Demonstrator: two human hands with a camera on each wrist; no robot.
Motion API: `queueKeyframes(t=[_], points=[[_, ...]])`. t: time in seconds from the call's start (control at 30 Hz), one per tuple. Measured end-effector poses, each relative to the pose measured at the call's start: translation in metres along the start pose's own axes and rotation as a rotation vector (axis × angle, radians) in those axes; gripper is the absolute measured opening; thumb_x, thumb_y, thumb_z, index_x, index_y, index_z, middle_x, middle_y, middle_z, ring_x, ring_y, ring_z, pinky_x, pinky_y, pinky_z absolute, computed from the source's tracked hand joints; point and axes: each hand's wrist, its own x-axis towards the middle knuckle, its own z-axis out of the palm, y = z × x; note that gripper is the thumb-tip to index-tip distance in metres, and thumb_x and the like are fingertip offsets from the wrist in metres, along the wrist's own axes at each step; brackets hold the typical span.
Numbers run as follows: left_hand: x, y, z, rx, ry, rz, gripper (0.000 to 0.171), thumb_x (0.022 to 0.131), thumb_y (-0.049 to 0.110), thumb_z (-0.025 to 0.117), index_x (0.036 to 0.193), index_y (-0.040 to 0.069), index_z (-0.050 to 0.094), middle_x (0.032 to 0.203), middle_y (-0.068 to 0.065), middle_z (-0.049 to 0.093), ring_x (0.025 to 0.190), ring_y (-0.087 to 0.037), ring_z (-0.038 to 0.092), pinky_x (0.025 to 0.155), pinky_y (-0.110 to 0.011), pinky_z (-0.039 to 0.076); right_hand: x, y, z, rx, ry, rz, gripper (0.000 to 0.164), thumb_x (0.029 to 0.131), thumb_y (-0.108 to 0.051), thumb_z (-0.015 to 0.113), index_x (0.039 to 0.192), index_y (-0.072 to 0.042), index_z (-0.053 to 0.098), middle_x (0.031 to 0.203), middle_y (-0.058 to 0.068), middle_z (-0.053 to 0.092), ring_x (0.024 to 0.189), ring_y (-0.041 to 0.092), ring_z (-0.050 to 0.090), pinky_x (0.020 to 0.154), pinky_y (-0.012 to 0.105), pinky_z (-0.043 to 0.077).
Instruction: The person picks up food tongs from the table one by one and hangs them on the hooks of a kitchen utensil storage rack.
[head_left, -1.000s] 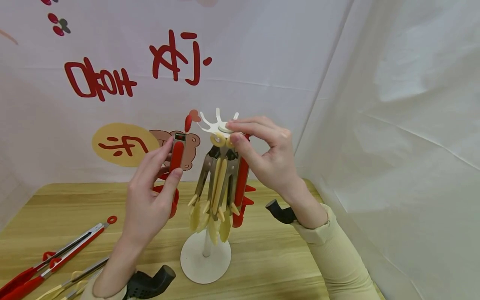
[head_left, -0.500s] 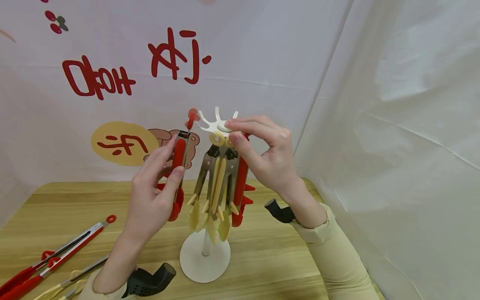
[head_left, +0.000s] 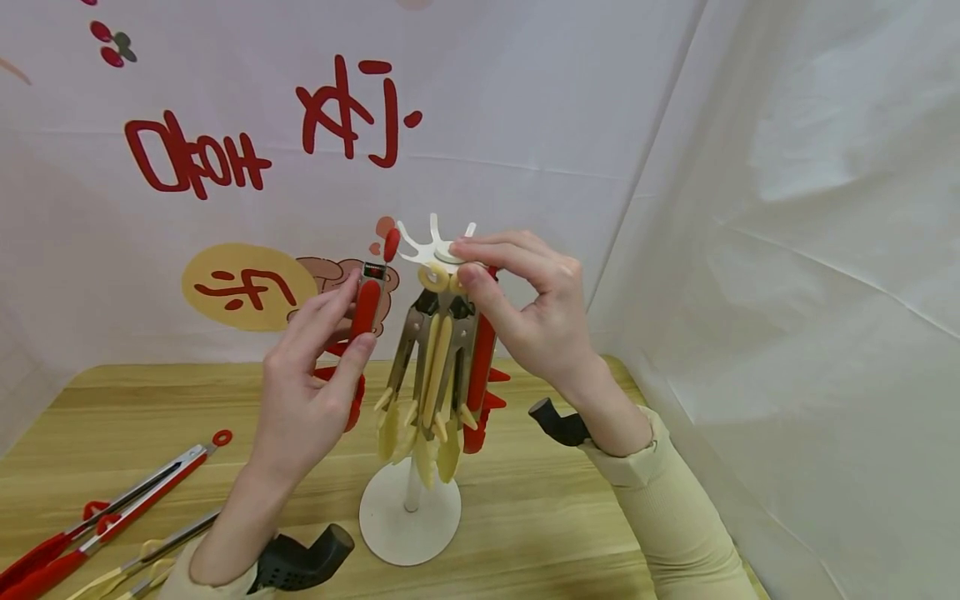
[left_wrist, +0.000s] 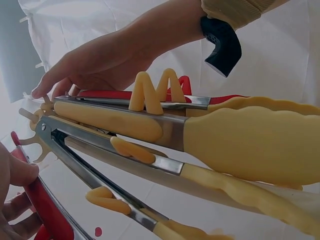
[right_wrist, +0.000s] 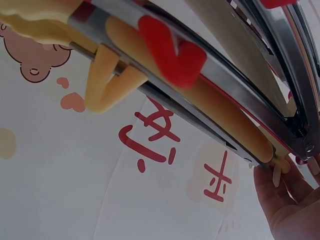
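Over the wood-grain desk, I read a hanging step: left hand grasping red-and-steel tongs beside the white pronged stand, right hand pinching its top, fingers clenched; the red loop next needs a free prong.

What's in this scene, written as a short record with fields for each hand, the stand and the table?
Left hand: holds held red tongs, loop near the hooks
Right hand: grips the top of the white stand
Stand: upright; yellow tongs and a red pair hang from it
Table: more red tongs and lower yellow tongs lie left
Unclear: number hanging
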Motion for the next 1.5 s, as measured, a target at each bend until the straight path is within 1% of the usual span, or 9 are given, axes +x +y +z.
queueKeyframes(t=[0.1,0.23,0.3,0.63,0.8,1.0,1.17,1.4,1.5], points=[[0.0003,-0.0005,0.0005,0.001,0.011,0.013,0.064,0.095,-0.010,0.066,0.153,0.014,0.055,0.126,-0.021,0.068,0.104,0.016,0.059,0.083,-0.005,0.052,-0.0002,0.0005,0.0001,-0.003,-0.001,0.000,0.025,0.098,-0.019,0.069,0.110,-0.002,0.081,0.104,0.015,0.081,0.085,0.018,0.068,0.079,0.023,0.055],[0.0008,-0.0007,0.0009,0.006,0.019,0.017,0.064,0.094,-0.010,0.067,0.152,0.014,0.056,0.126,-0.021,0.068,0.105,0.016,0.058,0.087,-0.005,0.050,-0.0007,0.0009,0.0001,-0.008,-0.003,0.002,0.034,0.102,-0.032,0.066,0.111,-0.002,0.081,0.105,0.015,0.081,0.086,0.018,0.068,0.078,0.023,0.055],[0.0010,-0.0006,0.0011,0.007,0.021,0.015,0.064,0.094,-0.010,0.068,0.152,0.014,0.057,0.127,-0.021,0.067,0.105,0.016,0.057,0.088,-0.005,0.049,-0.0009,0.0009,0.0001,-0.008,-0.004,0.003,0.037,0.103,-0.034,0.065,0.111,-0.002,0.081,0.105,0.015,0.081,0.086,0.018,0.068,0.078,0.023,0.055],[0.0014,0.0000,0.0011,-0.010,0.014,-0.011,0.066,0.093,-0.010,0.070,0.152,0.016,0.057,0.127,-0.020,0.067,0.104,0.012,0.059,0.090,-0.005,0.049,-0.0010,0.0008,0.0002,-0.002,-0.001,0.008,0.025,0.098,-0.020,0.068,0.111,-0.002,0.081,0.104,0.015,0.081,0.083,0.016,0.064,0.076,0.022,0.053],[0.0018,-0.0005,0.0011,-0.008,0.005,-0.022,0.065,0.093,-0.010,0.070,0.152,0.015,0.058,0.129,-0.020,0.067,0.104,0.013,0.059,0.089,-0.004,0.050,-0.0012,0.0013,0.0005,-0.003,0.001,0.009,0.026,0.098,-0.021,0.068,0.111,-0.002,0.081,0.104,0.015,0.081,0.084,0.016,0.064,0.076,0.022,0.053],[0.0022,-0.0021,0.0022,-0.004,-0.005,-0.029,0.064,0.093,-0.009,0.070,0.151,0.016,0.059,0.130,-0.019,0.068,0.104,0.014,0.059,0.088,-0.005,0.049,-0.0013,0.0023,0.0006,-0.001,0.006,0.006,0.032,0.101,-0.029,0.066,0.111,-0.002,0.081,0.104,0.016,0.081,0.083,0.016,0.063,0.076,0.022,0.053],[0.0015,-0.0047,0.0044,-0.003,-0.016,-0.026,0.064,0.092,-0.009,0.070,0.150,0.017,0.060,0.130,-0.017,0.068,0.103,0.013,0.059,0.089,-0.006,0.049,-0.0017,0.0023,0.0007,-0.004,0.006,0.008,0.034,0.102,-0.031,0.066,0.111,-0.002,0.080,0.104,0.015,0.081,0.085,0.017,0.065,0.077,0.023,0.054],[0.0006,-0.0085,0.0064,-0.013,-0.036,-0.023,0.065,0.092,-0.009,0.071,0.151,0.017,0.059,0.128,-0.017,0.069,0.104,0.013,0.059,0.088,-0.006,0.050,-0.0016,0.0023,0.0022,-0.008,0.018,0.005,0.061,0.105,-0.057,0.055,0.110,-0.002,0.081,0.103,0.015,0.081,0.085,0.017,0.065,0.077,0.022,0.054],[0.0007,-0.0097,0.0074,-0.021,-0.056,-0.032,0.066,0.092,-0.009,0.071,0.151,0.018,0.058,0.129,-0.016,0.069,0.104,0.013,0.060,0.089,-0.006,0.051,-0.0012,0.0021,0.0031,-0.005,0.028,0.007,0.065,0.104,-0.060,0.053,0.108,-0.001,0.081,0.102,0.015,0.081,0.084,0.015,0.064,0.076,0.022,0.054]])
